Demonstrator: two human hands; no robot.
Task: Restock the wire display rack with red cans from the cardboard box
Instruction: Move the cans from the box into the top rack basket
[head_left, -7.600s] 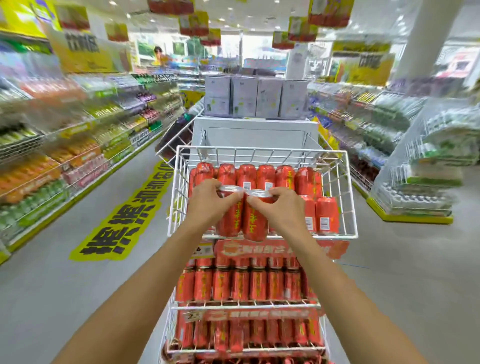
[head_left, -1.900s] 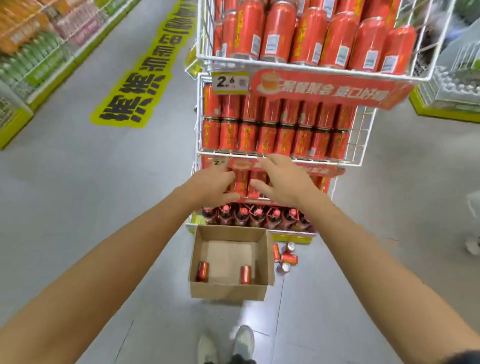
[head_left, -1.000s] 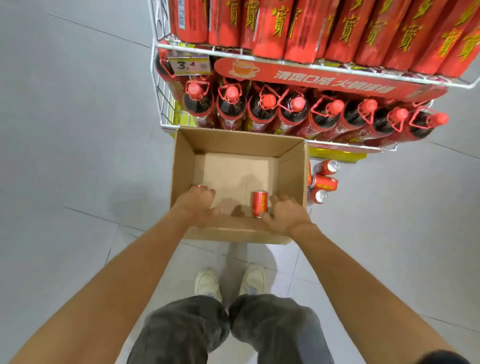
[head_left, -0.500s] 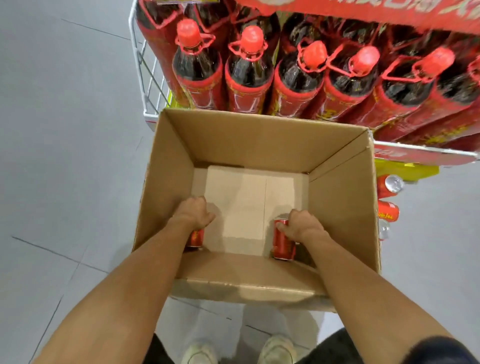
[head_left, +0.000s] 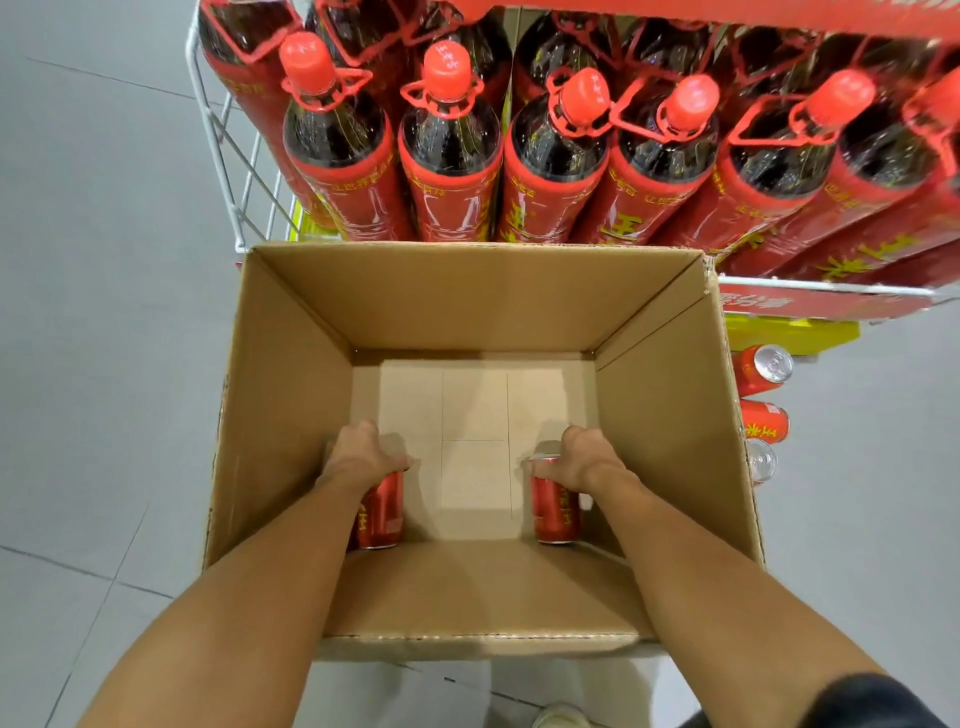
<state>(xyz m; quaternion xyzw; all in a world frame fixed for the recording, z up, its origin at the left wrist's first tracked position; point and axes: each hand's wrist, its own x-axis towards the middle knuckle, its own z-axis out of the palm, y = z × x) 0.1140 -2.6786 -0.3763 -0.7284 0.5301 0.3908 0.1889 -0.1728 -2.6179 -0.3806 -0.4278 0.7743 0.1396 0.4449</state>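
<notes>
An open cardboard box (head_left: 291, 395) stands on the floor in front of the white wire display rack (head_left: 221, 135). Two red cans stand upright inside it near the front wall. My left hand (head_left: 361, 457) grips the top of the left red can (head_left: 383, 514). My right hand (head_left: 582, 457) grips the top of the right red can (head_left: 555, 512). Both forearms reach down into the box over its near edge.
The rack's lowest shelf holds large dark bottles (head_left: 449, 156) with red caps, right behind the box. Three red cans (head_left: 763, 366) lie on the grey floor to the right of the box. A shoe tip (head_left: 558, 719) shows at the bottom.
I bent down from the rack's top shelf to the box. Both hands went into it and closed on the two cans. The view has moved closer over the last half second.
</notes>
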